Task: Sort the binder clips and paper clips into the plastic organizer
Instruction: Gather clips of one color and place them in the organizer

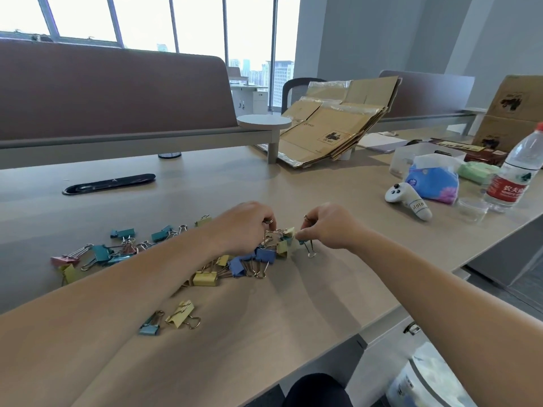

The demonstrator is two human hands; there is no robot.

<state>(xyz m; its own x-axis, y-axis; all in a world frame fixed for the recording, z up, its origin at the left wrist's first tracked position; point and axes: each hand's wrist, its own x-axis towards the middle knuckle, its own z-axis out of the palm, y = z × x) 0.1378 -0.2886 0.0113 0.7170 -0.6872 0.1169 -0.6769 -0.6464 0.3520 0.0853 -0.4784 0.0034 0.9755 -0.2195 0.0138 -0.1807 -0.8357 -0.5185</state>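
Observation:
Several coloured binder clips [205, 277] lie scattered across the wooden desk [338, 183], in blue, teal, yellow and pink. My left hand [244, 227] hovers over the middle of the pile, its fingers curled round the wire handles of a clip [269, 233]. My right hand [329, 227] sits just to the right and pinches a small teal clip [307, 246], whose wire loop hangs down to the desk. A clear plastic organizer [423, 154] stands at the far right behind a tissue pack. I see no paper clips for certain.
A white handheld controller [408, 201], a blue tissue pack [435, 183], a water bottle [514, 171] and a small clear lid [473, 208] stand at the right. Flattened cardboard boxes [332, 127] lean at the back. A black cable slot [108, 183] lies at the left.

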